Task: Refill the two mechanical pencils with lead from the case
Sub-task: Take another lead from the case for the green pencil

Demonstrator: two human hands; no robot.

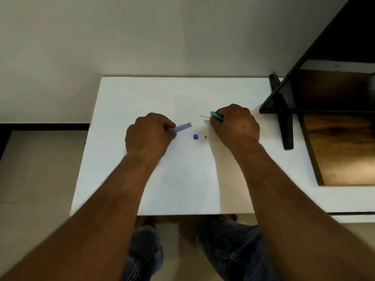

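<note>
The left hand (149, 134) is curled into a loose fist on the flat white surface (182, 179). Its fingers are closed around one end of a purple tube (183, 126). The tube looks like see-through plastic, long and thin, and its free end sticks out to the right of the hand, tipped a little upward. It may be the lead case or a pencil; the picture is too soft to tell which.

Between the two hands, a bit nearer the person, a small blue cap (195, 137) lies on the surface. It is short and blocky. Just to the right of it sits a tiny dark speck (206, 136), too small to name.

The right hand (235, 124) is also curled shut, knuckles up. It holds a teal pencil (216, 116), and only the pencil's end peeks out at the top left of the hand. A very thin dark lead (205, 117), straight like a hair, pokes out to the left from the fingertips, just below that teal end. It points toward the purple tube but does not touch it.

To the right of the right hand stands a dark shelf (304, 94) with black edges and brown wooden boards, smooth and a little shiny. Below the near edge of the surface, the person's knees in blue jeans (233, 250) show.
</note>
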